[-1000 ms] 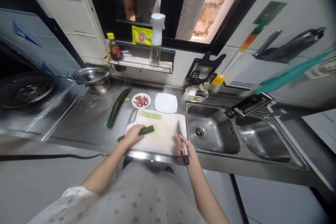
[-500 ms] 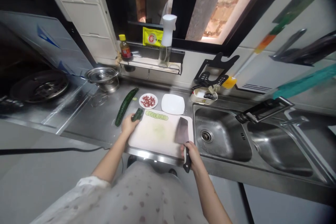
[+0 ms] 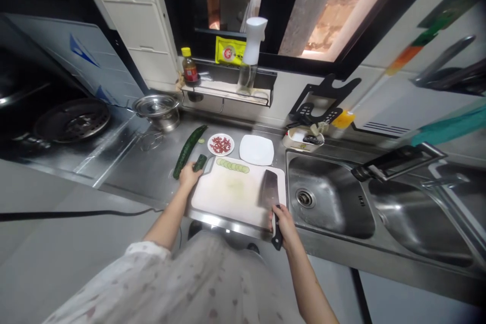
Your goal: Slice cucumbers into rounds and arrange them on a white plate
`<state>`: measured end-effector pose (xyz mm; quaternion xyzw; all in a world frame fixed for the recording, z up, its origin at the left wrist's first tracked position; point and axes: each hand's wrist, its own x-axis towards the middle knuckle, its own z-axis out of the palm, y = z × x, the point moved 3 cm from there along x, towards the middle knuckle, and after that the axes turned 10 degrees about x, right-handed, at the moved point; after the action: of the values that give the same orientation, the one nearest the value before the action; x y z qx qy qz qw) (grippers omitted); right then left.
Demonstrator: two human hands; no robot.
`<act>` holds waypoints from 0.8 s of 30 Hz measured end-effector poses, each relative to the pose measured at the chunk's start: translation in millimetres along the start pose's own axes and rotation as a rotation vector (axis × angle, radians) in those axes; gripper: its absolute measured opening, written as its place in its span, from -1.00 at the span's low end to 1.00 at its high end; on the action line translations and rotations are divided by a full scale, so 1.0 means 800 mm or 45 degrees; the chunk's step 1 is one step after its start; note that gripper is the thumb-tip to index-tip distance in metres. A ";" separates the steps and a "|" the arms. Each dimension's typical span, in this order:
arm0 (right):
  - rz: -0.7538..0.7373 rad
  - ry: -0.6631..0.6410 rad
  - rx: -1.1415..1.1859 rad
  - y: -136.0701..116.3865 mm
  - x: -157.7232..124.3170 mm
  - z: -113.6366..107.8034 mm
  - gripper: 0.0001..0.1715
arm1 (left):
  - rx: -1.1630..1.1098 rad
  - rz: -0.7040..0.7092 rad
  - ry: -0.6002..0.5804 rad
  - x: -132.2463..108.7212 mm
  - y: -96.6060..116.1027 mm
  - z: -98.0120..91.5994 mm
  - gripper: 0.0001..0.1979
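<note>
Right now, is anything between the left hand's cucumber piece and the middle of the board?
Nothing visible blocks the cucumber piece from the middle of the cutting board; slices lie near its far edge; the cleaver in the right hand is over its right side.

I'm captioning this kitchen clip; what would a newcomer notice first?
Probably the broad cleaver in the right hand, over the right side of the white cutting board. Then the row of pale slices along the board's far edge, and the yellow packet left of the spray bottle.

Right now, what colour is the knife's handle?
The knife's handle is black; the head view shows it best.
</note>
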<state>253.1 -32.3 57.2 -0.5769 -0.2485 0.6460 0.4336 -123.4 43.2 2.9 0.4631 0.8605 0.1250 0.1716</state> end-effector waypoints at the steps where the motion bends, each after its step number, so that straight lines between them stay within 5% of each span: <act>1: -0.002 -0.002 -0.009 0.000 0.000 0.000 -0.67 | -0.001 0.008 -0.003 0.001 -0.001 0.001 -0.47; 8: -0.019 -0.006 -0.044 0.005 -0.001 0.002 -0.64 | 0.040 0.061 0.011 -0.005 -0.007 -0.004 -0.40; 12: -0.026 0.017 -0.070 0.006 -0.002 0.001 -0.66 | 0.119 0.149 0.145 -0.024 0.008 -0.010 -0.41; 20: -0.053 0.091 -0.149 0.011 0.001 -0.006 -0.65 | -0.011 0.633 -0.001 -0.065 0.107 0.042 -0.61; 24: -0.080 0.123 -0.173 0.015 0.002 -0.015 -0.64 | 0.005 0.708 -0.086 -0.065 0.150 0.067 -0.65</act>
<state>261.3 -39.3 44.0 -0.6274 -0.2887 0.5853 0.4248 15.9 67.0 8.3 0.6856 0.6945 0.1501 0.1584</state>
